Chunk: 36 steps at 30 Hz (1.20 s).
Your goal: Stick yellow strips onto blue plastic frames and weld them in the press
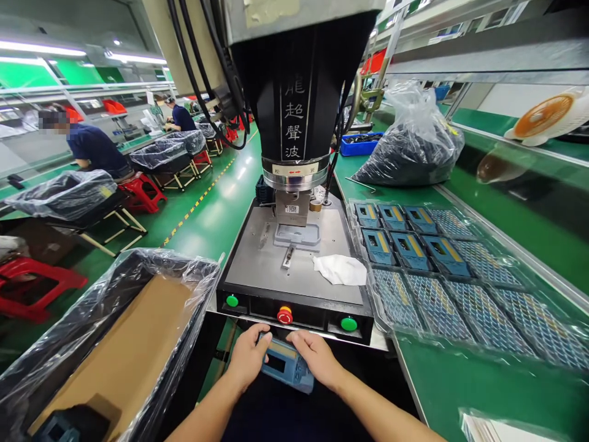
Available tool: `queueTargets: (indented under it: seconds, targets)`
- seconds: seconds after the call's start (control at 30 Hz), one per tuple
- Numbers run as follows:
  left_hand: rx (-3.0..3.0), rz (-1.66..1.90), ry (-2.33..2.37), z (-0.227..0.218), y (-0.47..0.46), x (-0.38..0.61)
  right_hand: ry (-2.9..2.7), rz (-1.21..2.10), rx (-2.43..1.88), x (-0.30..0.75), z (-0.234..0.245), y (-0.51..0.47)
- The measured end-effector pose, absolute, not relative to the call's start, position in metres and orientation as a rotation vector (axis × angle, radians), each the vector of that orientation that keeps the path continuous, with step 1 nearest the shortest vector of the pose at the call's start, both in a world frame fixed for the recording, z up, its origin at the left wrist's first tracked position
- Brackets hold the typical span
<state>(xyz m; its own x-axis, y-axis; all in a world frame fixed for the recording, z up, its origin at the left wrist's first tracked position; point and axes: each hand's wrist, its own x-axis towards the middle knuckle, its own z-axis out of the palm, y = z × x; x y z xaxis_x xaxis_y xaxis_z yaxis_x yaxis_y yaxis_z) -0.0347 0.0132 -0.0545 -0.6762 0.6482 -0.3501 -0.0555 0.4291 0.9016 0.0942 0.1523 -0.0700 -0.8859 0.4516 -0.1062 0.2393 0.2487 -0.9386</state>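
Between my two hands is a blue plastic housing (288, 366) with a dark rectangular window and a tan strip, held in front of the press's front edge. My left hand (248, 356) grips its left end, thumb on top. My right hand (319, 359) closes on its upper right edge; the fingers underneath are hidden. Just beyond stands an ultrasonic press (294, 98), its metal horn (292, 207) above a grey fixture (299, 236) on the steel plate. A small metal block (288, 257) and a white cloth (340, 270) lie on that plate.
Right of the press, a clear tray (384, 313) holds several similar blue housings (407, 250). Green buttons (348, 323) flank a red stop button (284, 315). At left stands a plastic-lined bin (184, 350) with cardboard and a housing inside. A filled plastic bag (414, 144) sits behind.
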Motion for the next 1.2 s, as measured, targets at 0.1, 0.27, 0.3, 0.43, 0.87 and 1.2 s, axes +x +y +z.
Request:
queueTargets:
  seconds: [0.1, 0.27, 0.3, 0.43, 0.87, 1.2]
  targets:
    - [0.403, 1.403, 1.892, -0.049, 0.012, -0.034, -2.293, 1.69, -0.612, 0.095, -0.066, 0.156]
    - [0.236, 1.527, 1.767, -0.035, 0.009, -0.035, -2.207, 1.74, -0.569, 0.095, -0.068, 0.16]
    - [0.21, 1.545, 1.749, -0.033, 0.008, -0.035, -2.194, 1.751, -0.566, 0.095, -0.069, 0.16]
    - [0.157, 1.612, 1.698, -0.032, 0.007, -0.033, -2.165, 1.77, -0.548, 0.096, -0.071, 0.161]
    - [0.015, 1.651, 1.701, -0.035, 0.01, -0.035, -2.4, 1.53, -0.359, 0.105, -0.059, 0.163]
    - [-0.111, 1.491, 1.614, -0.049, 0.008, -0.038, -3.01, 0.628, -0.014, 0.128, -0.005, 0.159]
